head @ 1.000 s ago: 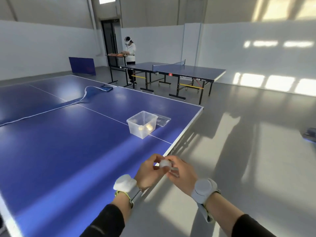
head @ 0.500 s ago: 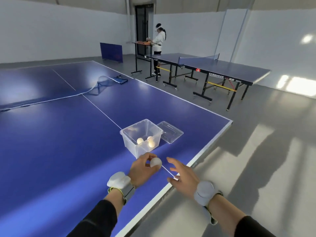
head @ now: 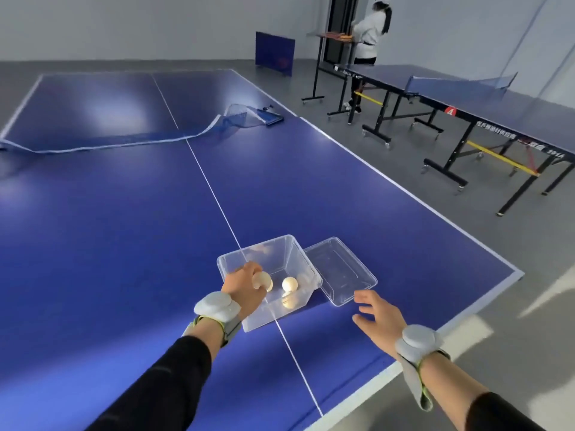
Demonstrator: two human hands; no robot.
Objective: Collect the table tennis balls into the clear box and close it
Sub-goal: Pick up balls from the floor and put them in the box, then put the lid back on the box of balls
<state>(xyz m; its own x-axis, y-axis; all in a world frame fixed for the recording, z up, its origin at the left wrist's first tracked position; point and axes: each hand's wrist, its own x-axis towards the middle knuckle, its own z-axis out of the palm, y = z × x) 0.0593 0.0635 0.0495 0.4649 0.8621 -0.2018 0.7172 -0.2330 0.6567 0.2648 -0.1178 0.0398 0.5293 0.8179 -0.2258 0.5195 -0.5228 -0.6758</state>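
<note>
The clear box (head: 289, 250) stands open on the blue table (head: 124, 228), on its white centre line. My left hand (head: 244, 289) reaches over the box's near left rim, fingers curled around a white table tennis ball (head: 263, 279). Two more balls lie inside: one (head: 290, 284) in the middle, another (head: 289, 302) against the near wall. The clear lid (head: 340, 270) lies flat on the table, touching the box's right side. My right hand (head: 378, 317) hovers open and empty just below the lid's near corner.
The collapsed net (head: 199, 135) sags across the table's middle. The table's right edge runs close beside the lid. A second table tennis table (head: 466, 98) stands across the grey floor at right, with a person (head: 368, 35) at a small stand behind it.
I have stepped closer to the box. My left hand carried the ball from in front of the box over its rim. My right hand let go of the ball and moved toward the lid.
</note>
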